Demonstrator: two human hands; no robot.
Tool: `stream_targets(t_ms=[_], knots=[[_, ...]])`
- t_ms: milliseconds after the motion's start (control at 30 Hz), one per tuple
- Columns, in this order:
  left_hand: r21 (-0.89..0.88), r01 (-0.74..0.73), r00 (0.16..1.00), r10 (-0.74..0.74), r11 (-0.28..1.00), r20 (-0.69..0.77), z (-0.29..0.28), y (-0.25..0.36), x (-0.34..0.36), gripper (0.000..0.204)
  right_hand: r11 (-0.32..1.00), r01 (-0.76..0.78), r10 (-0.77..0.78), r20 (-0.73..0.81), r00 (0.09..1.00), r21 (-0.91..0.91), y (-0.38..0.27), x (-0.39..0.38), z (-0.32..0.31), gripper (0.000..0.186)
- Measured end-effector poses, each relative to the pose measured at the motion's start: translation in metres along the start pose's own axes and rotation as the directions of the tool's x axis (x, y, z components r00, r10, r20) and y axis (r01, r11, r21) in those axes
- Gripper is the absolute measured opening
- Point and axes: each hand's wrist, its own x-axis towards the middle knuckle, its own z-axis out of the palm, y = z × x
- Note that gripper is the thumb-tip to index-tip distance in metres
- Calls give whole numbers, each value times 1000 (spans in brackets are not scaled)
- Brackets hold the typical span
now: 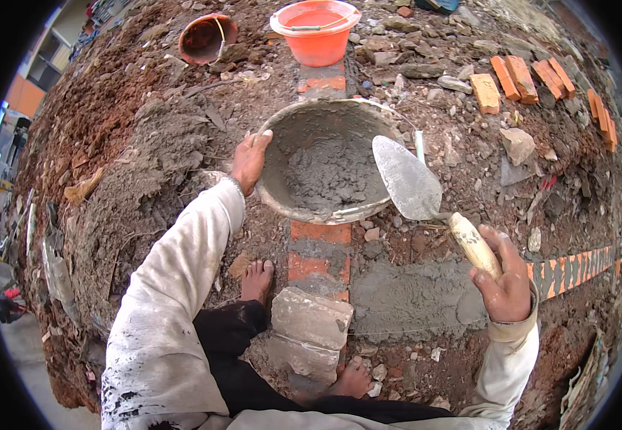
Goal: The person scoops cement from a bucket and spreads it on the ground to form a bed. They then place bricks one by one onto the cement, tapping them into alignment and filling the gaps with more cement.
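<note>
My left hand (248,162) grips the left rim of a mortar bucket (273,183), thumb over the edge. Wet grey mortar (331,170) lies inside, and the bucket sits over a line of brickwork (309,268). In my right hand (505,281) is a pointed trowel (412,186), held by its pale wooden handle. Its blade points up and left, in front of the bucket's right rim; whether they touch I cannot tell. Below the blade, a smoothed grey mortar bed (411,295) runs right from the brick line.
An orange bucket (316,44) stands beyond the mortar bucket, with another bucket (208,39) tipped over to its left. Several loose bricks (520,79) lie at the far right. Near my bare feet is a grey slab (311,319). A brick course (576,271) extends right. Rubble surrounds everything.
</note>
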Motion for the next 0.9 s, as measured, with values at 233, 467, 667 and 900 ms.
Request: stream_targets(t_ms=[233, 467, 667, 900], knots=[[38, -49, 996, 52, 998, -72, 7, 2, -11, 45, 805, 260, -74, 344, 936, -533, -57, 147, 60, 37], [-189, -14, 997, 29, 982, 78, 3, -13, -7, 41, 847, 303, -125, 391, 912, -436, -3, 153, 131, 32], [-28, 41, 999, -40, 999, 32, 21, 13, 4, 46, 986, 146, -151, -60, 987, -78, 2, 154, 96, 34], [-243, 324, 934, -270, 914, 233, 21, 57, -36, 60, 988, 156, -154, -131, 979, 1, -83, 204, 82, 27]])
